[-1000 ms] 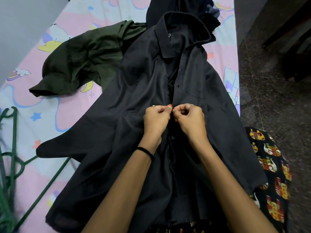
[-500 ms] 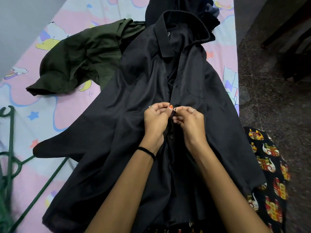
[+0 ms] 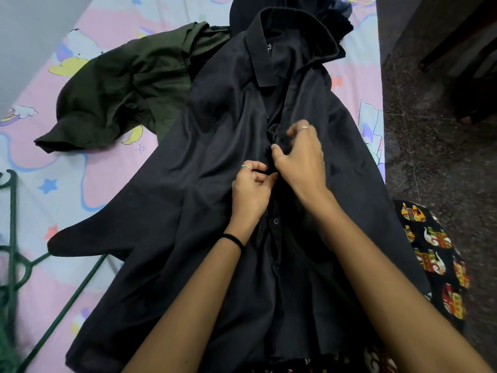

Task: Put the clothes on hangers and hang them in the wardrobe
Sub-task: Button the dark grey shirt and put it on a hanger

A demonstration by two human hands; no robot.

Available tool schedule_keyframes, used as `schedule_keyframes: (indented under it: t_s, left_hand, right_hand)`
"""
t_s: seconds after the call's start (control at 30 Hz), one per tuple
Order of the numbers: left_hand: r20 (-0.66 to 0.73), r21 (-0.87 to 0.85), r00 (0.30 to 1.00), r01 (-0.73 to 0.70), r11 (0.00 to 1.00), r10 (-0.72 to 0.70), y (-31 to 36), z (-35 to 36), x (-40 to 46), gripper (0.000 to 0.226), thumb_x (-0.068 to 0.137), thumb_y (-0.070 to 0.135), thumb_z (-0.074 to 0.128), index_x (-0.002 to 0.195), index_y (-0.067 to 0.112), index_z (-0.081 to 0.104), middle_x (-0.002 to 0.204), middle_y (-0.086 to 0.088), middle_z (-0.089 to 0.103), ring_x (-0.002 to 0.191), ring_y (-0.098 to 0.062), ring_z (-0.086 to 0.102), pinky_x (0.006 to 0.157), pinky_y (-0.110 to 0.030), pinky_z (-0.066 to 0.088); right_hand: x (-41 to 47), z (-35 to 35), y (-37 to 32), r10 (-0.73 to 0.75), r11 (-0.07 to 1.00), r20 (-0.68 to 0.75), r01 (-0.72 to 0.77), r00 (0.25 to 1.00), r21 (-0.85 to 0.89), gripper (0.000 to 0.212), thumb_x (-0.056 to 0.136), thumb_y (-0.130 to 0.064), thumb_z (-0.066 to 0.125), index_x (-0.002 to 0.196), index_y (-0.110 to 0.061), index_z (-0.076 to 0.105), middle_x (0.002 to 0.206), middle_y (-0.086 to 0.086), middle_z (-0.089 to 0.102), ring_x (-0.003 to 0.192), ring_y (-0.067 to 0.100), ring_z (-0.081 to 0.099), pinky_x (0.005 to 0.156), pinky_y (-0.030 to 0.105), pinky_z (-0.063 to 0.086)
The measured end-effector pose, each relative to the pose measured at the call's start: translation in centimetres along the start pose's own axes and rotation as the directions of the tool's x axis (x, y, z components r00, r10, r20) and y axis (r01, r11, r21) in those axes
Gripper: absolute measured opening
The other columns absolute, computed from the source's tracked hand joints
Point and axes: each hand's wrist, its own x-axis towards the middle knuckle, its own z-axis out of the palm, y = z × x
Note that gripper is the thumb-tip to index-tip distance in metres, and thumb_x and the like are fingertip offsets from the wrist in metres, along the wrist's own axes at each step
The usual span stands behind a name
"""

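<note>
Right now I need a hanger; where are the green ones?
Head view, far left: the green hangers lie on the patterned bedsheet, beside the black shirt.

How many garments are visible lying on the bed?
3: the black shirt spread in the middle, the green shirt crumpled to its left, and a dark garment bunched behind the collar. That pile may hide more.
</note>
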Motion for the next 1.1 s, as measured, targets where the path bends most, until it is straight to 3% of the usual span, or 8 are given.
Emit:
schedule_keyframes:
  t_s: [0.1, 0.2, 0.27, 0.37, 0.43, 0.63, 0.9, 1.1]
  left_hand:
    - [0.019, 0.129, 0.993, -0.117, 0.985, 0.115, 0.0, 0.0, -0.1, 0.021, 0.087, 0.009, 0.067, 0.096, 0.019, 0.051, 0.063, 0.0, 0.062, 0.05, -0.001, 0.053, 0.055, -0.015, 0.044]
    - [0.07, 0.231, 0.983, -0.182, 0.956, 0.17, -0.2, -0.1, 0.3, 0.024, 0.088, 0.007, 0.063, 0.109, 0.019, 0.056, 0.066, -0.004, 0.065, 0.054, -0.006, 0.055, 0.055, -0.011, 0.042]
    - [0.084, 0.272, 0.981, -0.193, 0.943, 0.177, -0.2, -0.2, 1.3, 0.024, 0.089, 0.009, 0.063, 0.111, 0.015, 0.059, 0.064, -0.003, 0.064, 0.056, -0.009, 0.059, 0.059, -0.013, 0.044]
    - [0.06, 0.319, 0.974, -0.225, 0.92, 0.217, 0.1, -0.3, 3.0, 0.018, 0.091, 0.012, 0.06, 0.108, 0.014, 0.064, 0.066, 0.002, 0.065, 0.067, -0.013, 0.066, 0.072, -0.028, 0.054]
    - [0.028, 0.371, 0.964, -0.255, 0.893, 0.263, 0.7, -0.3, 4.0, 0.018, 0.092, 0.014, 0.059, 0.109, 0.015, 0.067, 0.072, 0.003, 0.067, 0.075, -0.015, 0.067, 0.079, -0.028, 0.053]
    - [0.008, 0.545, 0.957, -0.248, 0.801, 0.291, 1.5, 0.7, 6.5, 0.015, 0.089, 0.022, 0.065, 0.102, 0.016, 0.069, 0.091, -0.003, 0.069, 0.086, -0.02, 0.065, 0.079, -0.033, 0.053]
    - [0.019, 0.634, 0.969, -0.201, 0.747, 0.245, 0.3, 1.8, 6.5, 0.015, 0.09, 0.02, 0.064, 0.104, 0.014, 0.066, 0.108, -0.003, 0.063, 0.095, -0.022, 0.063, 0.077, -0.034, 0.05]
    - [0.044, 0.72, 0.98, -0.168, 0.673, 0.196, 0.8, 2.4, 7.0, 0.012, 0.093, 0.018, 0.057, 0.104, 0.014, 0.06, 0.109, -0.004, 0.063, 0.1, -0.027, 0.062, 0.073, -0.037, 0.046]
  right_hand:
    - [1.6, 1.6, -0.1, -0.054, 0.957, 0.095, 0.079, 0.994, -0.28, 0.045, 0.083, -0.023, 0.066, 0.119, -0.006, 0.045, 0.123, 0.01, 0.046, 0.112, 0.034, 0.049, 0.078, 0.04, 0.046]
    - [2.4, 2.5, 0.3, 0.015, 0.938, 0.13, 0.031, 0.991, -0.345, 0.047, 0.083, -0.014, 0.064, 0.124, -0.003, 0.042, 0.127, 0.014, 0.044, 0.116, 0.038, 0.047, 0.081, 0.041, 0.047]
    - [2.6, 2.7, 0.7, 0.057, 0.95, 0.134, -0.012, 0.989, -0.312, 0.046, 0.083, -0.01, 0.062, 0.123, -0.001, 0.043, 0.126, 0.015, 0.046, 0.115, 0.038, 0.048, 0.08, 0.039, 0.046]
    - [2.7, 2.7, 1.3, 0.08, 0.975, 0.099, -0.058, 0.992, -0.216, 0.034, 0.082, -0.006, 0.058, 0.115, 0.001, 0.05, 0.118, 0.017, 0.053, 0.107, 0.037, 0.053, 0.081, 0.038, 0.045]
    - [2.5, 2.8, 1.7, 0.1, 0.987, 0.047, -0.094, 0.994, -0.127, 0.022, 0.082, -0.006, 0.056, 0.104, -0.001, 0.054, 0.109, 0.015, 0.058, 0.099, 0.034, 0.058, 0.081, 0.039, 0.048]
    - [2.2, 2.2, 2.6, 0.228, 0.969, 0.011, -0.228, 0.974, 0.098, 0.017, 0.084, -0.006, 0.055, 0.098, -0.006, 0.065, 0.081, 0.002, 0.064, 0.081, 0.021, 0.065, 0.081, 0.031, 0.052]
    - [2.3, 1.8, 3.2, 0.279, 0.921, 0.083, -0.291, 0.957, 0.26, 0.011, 0.09, -0.012, 0.061, 0.098, -0.011, 0.068, 0.077, -0.008, 0.063, 0.069, 0.002, 0.057, 0.06, 0.002, 0.038]
    - [2.4, 1.4, 3.1, 0.227, 0.923, 0.129, -0.256, 0.965, 0.287, 0.007, 0.091, -0.016, 0.06, 0.097, -0.018, 0.064, 0.074, -0.016, 0.058, 0.063, -0.006, 0.053, 0.058, 0.002, 0.037]
